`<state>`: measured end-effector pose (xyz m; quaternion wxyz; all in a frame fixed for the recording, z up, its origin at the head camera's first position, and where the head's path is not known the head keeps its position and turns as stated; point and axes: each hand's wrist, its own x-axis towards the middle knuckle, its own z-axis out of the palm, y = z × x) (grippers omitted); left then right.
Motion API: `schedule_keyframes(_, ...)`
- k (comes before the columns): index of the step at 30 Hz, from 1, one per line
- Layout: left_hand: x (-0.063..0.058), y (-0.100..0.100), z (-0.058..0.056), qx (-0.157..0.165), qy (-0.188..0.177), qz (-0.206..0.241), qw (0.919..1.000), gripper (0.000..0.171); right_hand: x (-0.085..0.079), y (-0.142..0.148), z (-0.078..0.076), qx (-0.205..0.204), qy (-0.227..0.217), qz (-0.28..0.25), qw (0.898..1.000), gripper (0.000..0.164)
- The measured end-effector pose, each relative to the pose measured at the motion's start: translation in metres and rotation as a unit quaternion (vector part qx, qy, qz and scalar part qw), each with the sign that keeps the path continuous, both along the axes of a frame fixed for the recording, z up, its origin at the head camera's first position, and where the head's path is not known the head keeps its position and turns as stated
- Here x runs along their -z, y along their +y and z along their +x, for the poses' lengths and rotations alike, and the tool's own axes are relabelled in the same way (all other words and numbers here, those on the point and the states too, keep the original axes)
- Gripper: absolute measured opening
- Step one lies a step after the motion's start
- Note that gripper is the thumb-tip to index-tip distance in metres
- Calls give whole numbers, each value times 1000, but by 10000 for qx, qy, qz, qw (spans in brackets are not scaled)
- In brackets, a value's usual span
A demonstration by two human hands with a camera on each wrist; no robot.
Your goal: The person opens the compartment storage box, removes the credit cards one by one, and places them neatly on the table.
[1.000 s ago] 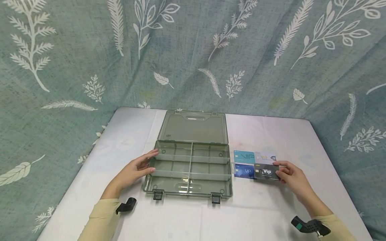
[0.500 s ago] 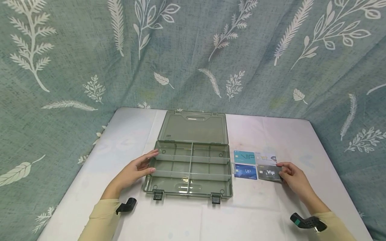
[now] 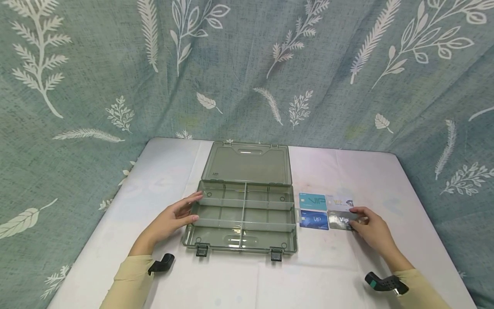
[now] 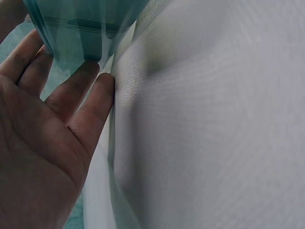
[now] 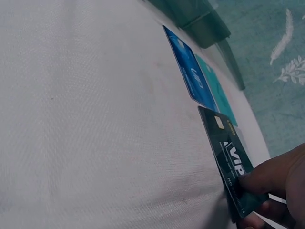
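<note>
My right hand (image 3: 372, 227) pinches the right end of a dark grey VIP card (image 3: 339, 220), thumb on top and fingers beneath in the right wrist view. That card (image 5: 226, 152) tilts, its held end raised off the cloth. Around it lie a blue VIP card (image 3: 314, 219) to its left, a teal VIP card (image 3: 313, 201) diagonally behind, and a pale VIP card (image 3: 338, 201) directly behind. A clear green divided box (image 3: 242, 249) stands with its lid back. My left hand (image 3: 170, 219) rests on the box's left side, fingers fairly straight against the wall in the left wrist view.
The lid (image 3: 247, 163) lies folded back behind the box. Two dark latches (image 3: 276, 255) jut from its front edge. White cloth covers the table (image 3: 216, 283). A leaf-patterned curtain (image 3: 239, 73) hangs behind and at both sides.
The dark grey card slid right, off the blue card's edge, then slightly back left with my right hand. The thumb now reaches further over the card. My left hand and the box stayed put.
</note>
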<state>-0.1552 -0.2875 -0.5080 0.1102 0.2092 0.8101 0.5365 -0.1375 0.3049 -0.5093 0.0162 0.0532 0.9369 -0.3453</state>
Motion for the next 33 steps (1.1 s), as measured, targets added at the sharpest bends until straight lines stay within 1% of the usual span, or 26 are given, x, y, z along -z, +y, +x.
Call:
schedule_keyframes(3,0,0,0,-15,-9,-16,10000,64,1,-2,0,34,69,194,9998,40)
schedule_keyframes(6,1,-1,-1,-34,-3,-48,10000,64,3,-4,0,45,126,272,9995,40)
schedule_keyframes(13,3,-3,-1,-69,34,-97,9999,64,8,-6,-3,238,307,222,9990,53)
schedule_keyframes(16,4,-3,-1,-60,41,-82,9999,64,9,-6,-4,317,319,189,9988,55)
schedule_keyframes(27,4,-2,-2,26,22,24,10000,63,8,-6,-2,431,312,244,9983,50)
schedule_keyframes(33,3,-1,-2,17,52,9,10000,63,0,-2,-1,399,266,281,9985,46)
